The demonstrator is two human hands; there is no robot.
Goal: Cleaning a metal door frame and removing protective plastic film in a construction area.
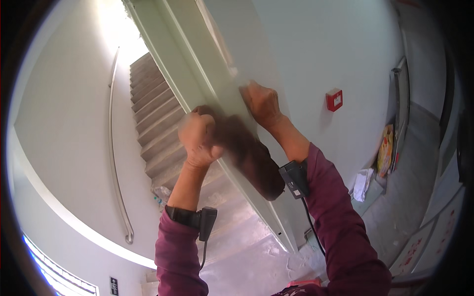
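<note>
Both of my hands are raised at a pale green door frame (200, 70). My left hand (198, 137), fingers curled, grips one end of a dark brown cloth (255, 162), which is blurred near the hand and hangs down across the frame. To its right, my right hand (261, 103) is bent against the frame's right side, beside the wall; its fingertips are hidden, and whether they hold anything is not clear. Each wrist carries a black strapped device with a cable.
Beyond the frame, concrete stairs (159, 111) run beside a metal handrail (111, 148). A red alarm box (334, 100) is on the right wall. Lower right are a white packet (362, 185), a yellow bag (386, 150) and cartons (411, 253) with red writing.
</note>
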